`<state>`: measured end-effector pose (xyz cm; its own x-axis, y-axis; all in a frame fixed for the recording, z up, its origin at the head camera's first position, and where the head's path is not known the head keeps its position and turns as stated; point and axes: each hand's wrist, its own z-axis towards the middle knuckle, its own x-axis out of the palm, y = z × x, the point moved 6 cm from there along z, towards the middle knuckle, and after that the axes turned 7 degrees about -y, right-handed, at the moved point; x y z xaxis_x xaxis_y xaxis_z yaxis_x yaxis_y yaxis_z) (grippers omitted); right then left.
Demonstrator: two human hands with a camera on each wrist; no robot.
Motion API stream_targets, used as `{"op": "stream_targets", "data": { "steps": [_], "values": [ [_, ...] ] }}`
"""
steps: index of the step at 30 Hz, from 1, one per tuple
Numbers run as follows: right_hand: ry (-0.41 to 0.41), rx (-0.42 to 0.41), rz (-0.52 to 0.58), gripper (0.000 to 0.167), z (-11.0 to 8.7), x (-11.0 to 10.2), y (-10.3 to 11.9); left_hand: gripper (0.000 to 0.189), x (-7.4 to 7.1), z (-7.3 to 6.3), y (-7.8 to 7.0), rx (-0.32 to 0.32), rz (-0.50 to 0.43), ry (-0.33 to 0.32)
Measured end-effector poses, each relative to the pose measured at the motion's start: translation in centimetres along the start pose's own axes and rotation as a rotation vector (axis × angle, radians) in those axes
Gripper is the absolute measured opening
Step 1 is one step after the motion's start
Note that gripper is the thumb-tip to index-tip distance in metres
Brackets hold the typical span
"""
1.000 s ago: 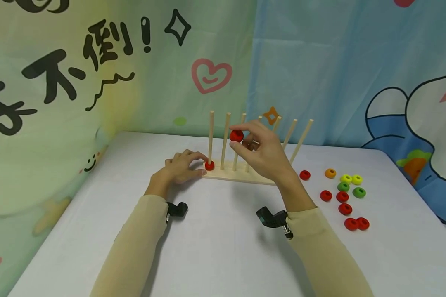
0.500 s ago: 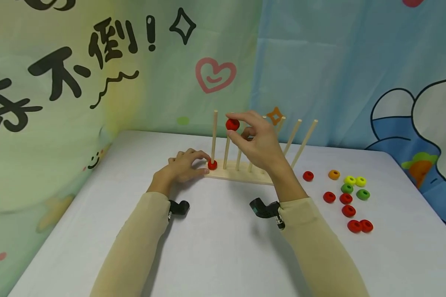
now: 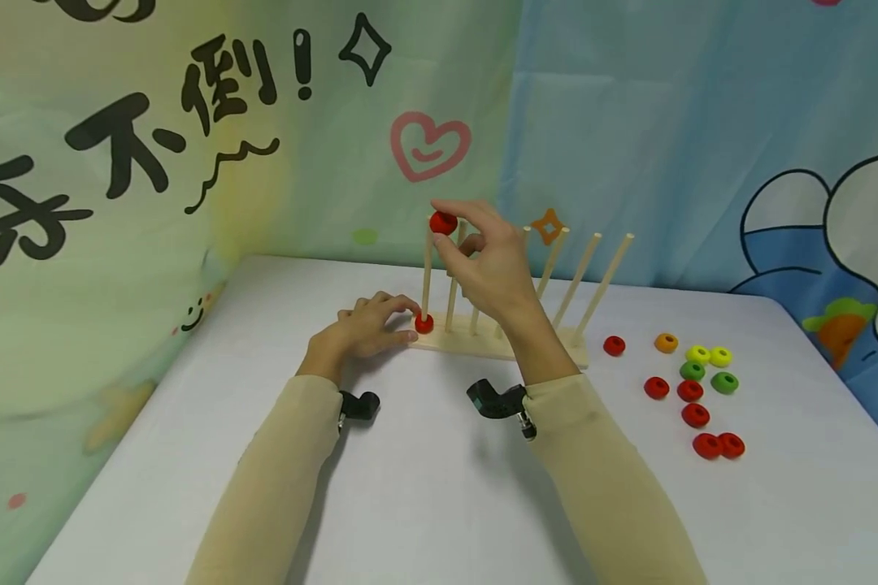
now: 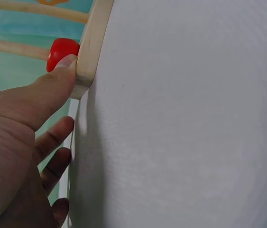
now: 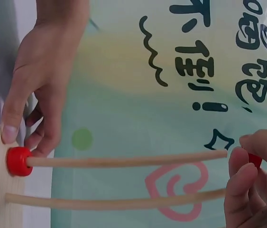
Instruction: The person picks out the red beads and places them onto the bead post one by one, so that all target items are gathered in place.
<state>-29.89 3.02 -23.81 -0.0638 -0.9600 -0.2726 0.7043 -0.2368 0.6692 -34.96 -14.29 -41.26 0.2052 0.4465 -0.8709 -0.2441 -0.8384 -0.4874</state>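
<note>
My right hand [image 3: 492, 264] pinches a red bead [image 3: 443, 223] between thumb and index finger, at the top of the leftmost peg [image 3: 427, 276]. Whether the peg tip is in the bead's hole is hidden; in the right wrist view the fingers cover most of the bead [image 5: 254, 160]. Another red bead [image 3: 424, 324] sits at the foot of that same peg. My left hand [image 3: 369, 325] holds the left end of the wooden peg board [image 3: 468, 344], its thumb against the front edge, beside the lower bead [image 4: 62, 53]. Several upright pegs stand in a row on the board.
Loose beads lie on the white table [image 3: 424, 487] to the right of the board: several red ones [image 3: 696, 415], an orange one [image 3: 667, 343], two yellow ones [image 3: 720, 357] and two green ones [image 3: 724, 383]. A printed cloth [image 3: 615, 122] hangs behind the table.
My right hand has lifted the red bead and carried it left, from near the third peg to the leftmost peg's top. The left hand stays at the board's end. The head view has shifted slightly.
</note>
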Motion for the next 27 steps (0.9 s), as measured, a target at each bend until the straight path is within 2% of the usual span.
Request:
{"op": "stream_targets", "data": {
  "steps": [4,8,16,22,27],
  "values": [
    [-0.041,-0.001,-0.016,0.033,0.3,0.6,-1.6,0.044,0.2,0.3,0.1,-0.012,0.011,-0.002],
    [-0.057,0.003,-0.054,0.033,0.4,1.1,-2.1,0.045,0.3,0.2,0.3,-0.026,0.024,0.0],
    [-0.025,0.074,-0.134,0.035,1.0,1.4,-2.1,0.045,0.1,0.2,0.0,-0.011,0.013,-0.01],
    [0.034,0.145,-0.173,0.037,1.5,1.9,-2.2,0.044,0.2,0.2,0.2,-0.019,0.014,-0.016],
    [0.058,0.174,-0.174,0.041,1.3,2.0,-2.4,0.043,0.4,0.3,0.3,-0.02,-0.003,-0.019]
  ]
}}
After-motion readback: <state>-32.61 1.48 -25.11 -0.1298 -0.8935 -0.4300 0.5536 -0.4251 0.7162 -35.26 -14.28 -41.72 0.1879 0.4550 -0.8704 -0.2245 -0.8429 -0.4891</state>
